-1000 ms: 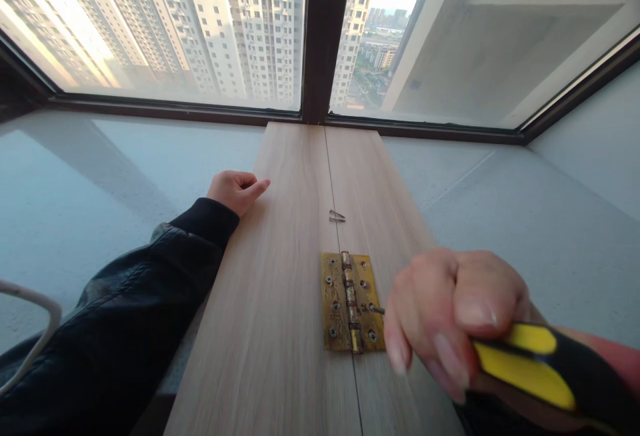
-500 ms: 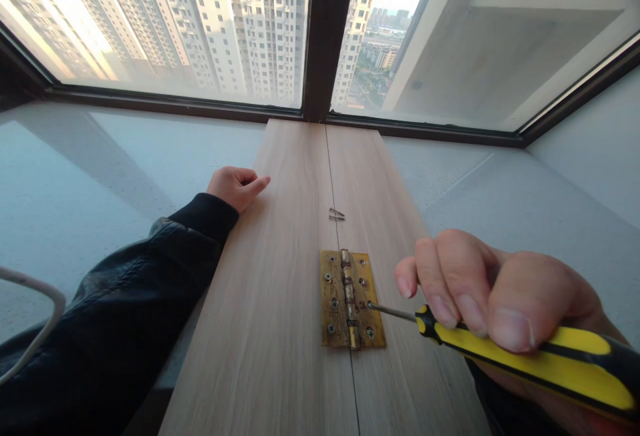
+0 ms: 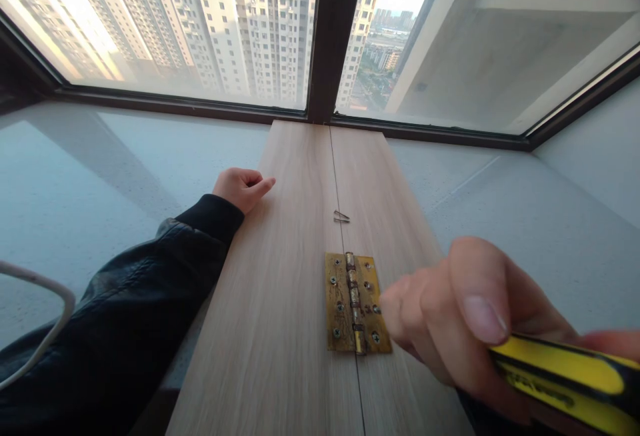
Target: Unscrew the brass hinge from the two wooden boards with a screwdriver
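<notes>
A brass hinge (image 3: pixel 356 302) lies screwed across the seam between two light wooden boards (image 3: pixel 280 276). My right hand (image 3: pixel 465 319) is closed round a yellow-and-black screwdriver (image 3: pixel 565 373), whose shaft is hidden behind my fingers beside the hinge's right leaf. My left hand (image 3: pixel 243 187), in a black sleeve, rests on the left board's edge, fingers curled and index finger pointing out. Two loose screws (image 3: pixel 341 217) lie on the seam beyond the hinge.
The boards lie on a pale grey window sill (image 3: pixel 525 223) and run up to a dark window frame (image 3: pixel 333 43) with tall buildings outside. A white cord (image 3: pixel 47 323) curves at the lower left.
My right hand has turned on the screwdriver: the shaft, visible half a second ago, is now covered by my fingers. My left hand has stayed put.
</notes>
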The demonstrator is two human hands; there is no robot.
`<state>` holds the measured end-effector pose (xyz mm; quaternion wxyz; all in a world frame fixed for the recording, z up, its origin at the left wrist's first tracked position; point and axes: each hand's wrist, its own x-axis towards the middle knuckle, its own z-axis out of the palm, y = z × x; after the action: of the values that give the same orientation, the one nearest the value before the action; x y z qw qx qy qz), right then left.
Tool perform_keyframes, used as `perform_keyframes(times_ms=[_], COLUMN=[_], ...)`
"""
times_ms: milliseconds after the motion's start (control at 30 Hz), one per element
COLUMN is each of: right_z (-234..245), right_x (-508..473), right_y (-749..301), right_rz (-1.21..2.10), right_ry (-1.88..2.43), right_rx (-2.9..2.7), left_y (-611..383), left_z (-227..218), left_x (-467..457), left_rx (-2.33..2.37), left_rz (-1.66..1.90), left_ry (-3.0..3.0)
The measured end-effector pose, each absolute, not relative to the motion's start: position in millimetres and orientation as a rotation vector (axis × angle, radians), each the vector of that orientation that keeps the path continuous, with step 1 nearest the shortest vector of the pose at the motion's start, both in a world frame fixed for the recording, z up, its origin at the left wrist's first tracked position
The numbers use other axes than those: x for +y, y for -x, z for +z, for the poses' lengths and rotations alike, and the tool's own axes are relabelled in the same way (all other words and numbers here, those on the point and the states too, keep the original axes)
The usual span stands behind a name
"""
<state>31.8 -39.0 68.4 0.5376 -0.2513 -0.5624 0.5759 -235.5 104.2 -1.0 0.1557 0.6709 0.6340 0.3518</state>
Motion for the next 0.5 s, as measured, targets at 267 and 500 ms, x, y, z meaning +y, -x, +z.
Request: perform_keyframes(times_ms=[267, 500], right_z=[76.1, 76.8], right_x=[-35.8, -29.9], right_y=[-60.6, -37.5], right_rz=[1.172, 1.464], right_ry=[0.543, 0.286], right_rx=[-1.509, -1.377], left_y=[235.0, 234.5], left_z=[-0.5, 0.8], left_x=[104.1, 103.1], left_rx=[1.819, 1.835], left_rz=[1.003, 0.986], left_ry=[-1.934, -1.937])
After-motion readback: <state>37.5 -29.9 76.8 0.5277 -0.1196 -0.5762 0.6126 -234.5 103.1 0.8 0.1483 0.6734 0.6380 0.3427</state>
